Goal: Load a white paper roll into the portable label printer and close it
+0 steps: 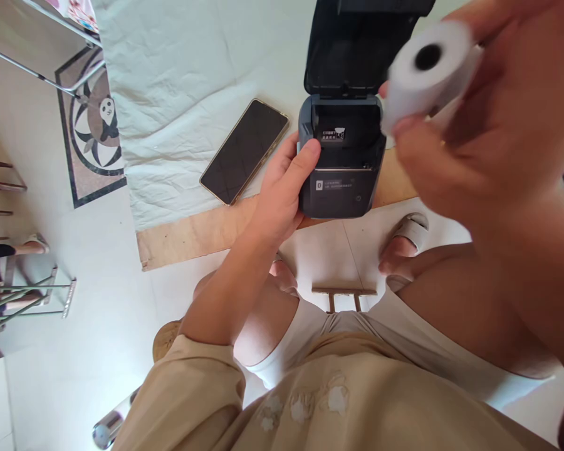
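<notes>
On a white cloth (178, 81) beside a phone (244, 150): left hand (282, 188) gripping the open printer (341, 163), thumb pressing its edge; right hand (479, 113) pinching a paper roll (425, 69) between fingertips.

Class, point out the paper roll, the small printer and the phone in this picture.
paper roll (425, 66), head view, flat end by its core hole
printer (341, 188), head view, front panel
phone (244, 151), head view, dark screen
</notes>
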`<state>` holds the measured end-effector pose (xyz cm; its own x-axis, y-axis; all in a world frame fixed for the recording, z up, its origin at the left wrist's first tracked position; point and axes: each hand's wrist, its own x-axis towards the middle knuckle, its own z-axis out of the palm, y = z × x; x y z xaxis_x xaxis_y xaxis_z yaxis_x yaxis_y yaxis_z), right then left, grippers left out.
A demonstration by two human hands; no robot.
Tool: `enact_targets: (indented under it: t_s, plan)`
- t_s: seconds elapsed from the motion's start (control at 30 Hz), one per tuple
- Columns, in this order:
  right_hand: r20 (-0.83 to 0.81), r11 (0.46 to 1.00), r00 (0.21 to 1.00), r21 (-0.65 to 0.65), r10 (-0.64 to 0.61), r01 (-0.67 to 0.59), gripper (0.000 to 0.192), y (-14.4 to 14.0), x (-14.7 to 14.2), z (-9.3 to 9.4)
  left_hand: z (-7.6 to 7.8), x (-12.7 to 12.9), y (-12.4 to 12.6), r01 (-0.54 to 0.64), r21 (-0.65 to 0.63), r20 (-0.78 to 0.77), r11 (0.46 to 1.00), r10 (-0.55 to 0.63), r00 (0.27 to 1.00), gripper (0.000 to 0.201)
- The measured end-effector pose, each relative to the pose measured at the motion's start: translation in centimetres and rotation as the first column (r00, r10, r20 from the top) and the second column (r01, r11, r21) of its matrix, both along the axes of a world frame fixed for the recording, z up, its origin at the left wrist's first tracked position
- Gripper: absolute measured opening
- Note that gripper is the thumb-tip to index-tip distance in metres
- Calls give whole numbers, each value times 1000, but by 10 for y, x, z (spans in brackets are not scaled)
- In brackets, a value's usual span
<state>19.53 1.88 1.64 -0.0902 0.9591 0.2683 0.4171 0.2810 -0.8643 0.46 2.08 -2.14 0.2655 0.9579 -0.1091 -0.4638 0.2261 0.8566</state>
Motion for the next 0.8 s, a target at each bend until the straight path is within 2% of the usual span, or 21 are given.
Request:
enact_targets:
  t_s: [0.1,0.17,0.3,0.37,0.43,0.5,0.63,0.8]
  plan:
    - [342,956,937,293,-76,-30,48,-1,-7,-3,-1,-1,-1,2,0,-11,1000,-2,1000,17]
    - [458,934,882,353,-115,-62,46,-2,-9,-6,-1,-1,-2,-7,-4,-9,1000,7,1000,18]
    - [562,939,799,345,-213,7,35,-1,-10,-8,3,-1,-5,15,-22,-17,1000,-15,1000,20]
    - [567,944,800,331,-195,-4,23,2,-11,-8,4,-1,-6,10,-21,-27,1000,-10,1000,21]
    - [524,954,843,296,-122,-46,10,4,-13,-7,5,-1,-7,13,-16,-27,1000,-14,1000,19]
    - [479,960,873,275,-86,-57,10,5,-15,-5,4,-2,-6,24,-23,-17,999,-24,1000,18]
    - [473,957,878,282,-72,-73,9,0,-18,-2,2,-4,-5,22,-24,-5,999,-22,1000,25]
    - [423,951,894,190,147,-246,15,-10,-18,-2,1,-8,-4,31,13,-138,999,-29,990,32]
